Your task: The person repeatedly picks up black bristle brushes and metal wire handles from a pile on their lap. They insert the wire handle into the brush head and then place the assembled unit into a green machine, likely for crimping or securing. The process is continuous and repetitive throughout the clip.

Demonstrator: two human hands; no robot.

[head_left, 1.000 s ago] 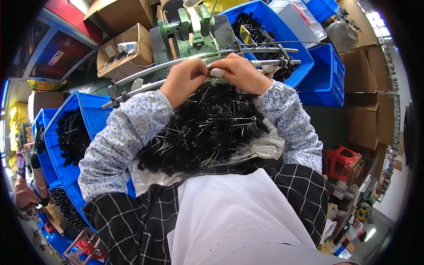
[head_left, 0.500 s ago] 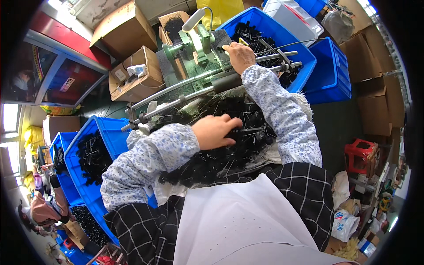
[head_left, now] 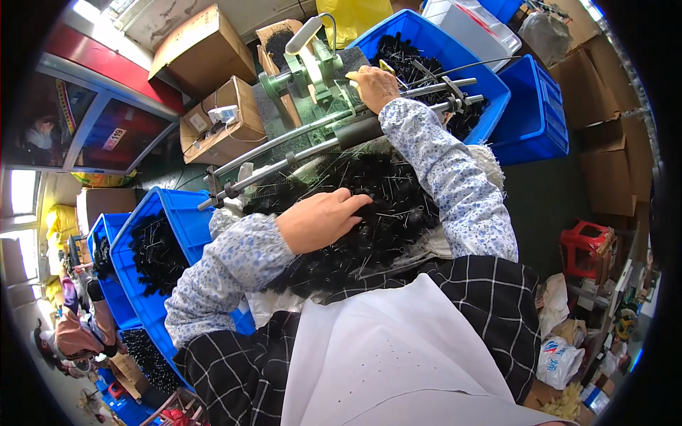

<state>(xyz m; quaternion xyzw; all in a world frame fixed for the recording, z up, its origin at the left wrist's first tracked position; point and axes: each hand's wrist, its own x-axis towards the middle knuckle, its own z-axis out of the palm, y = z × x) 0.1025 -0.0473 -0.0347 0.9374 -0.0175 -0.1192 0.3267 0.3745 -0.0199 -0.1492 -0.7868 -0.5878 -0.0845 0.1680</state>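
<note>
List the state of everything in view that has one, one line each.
Left hand: open, fingers bent, over the brush pile
Right hand: fingers curled, beside the green machine; whether it holds anything is unclear
Brush pile: loose, heaped
Left blue bin: open-topped, partly filled
Blue bin right of the machine: open-topped, partly filled
Cardboard box left of the machine: open

Left hand [head_left: 320,221] over black brushes [head_left: 387,174], right hand [head_left: 376,88] near green machine [head_left: 329,72]
</note>
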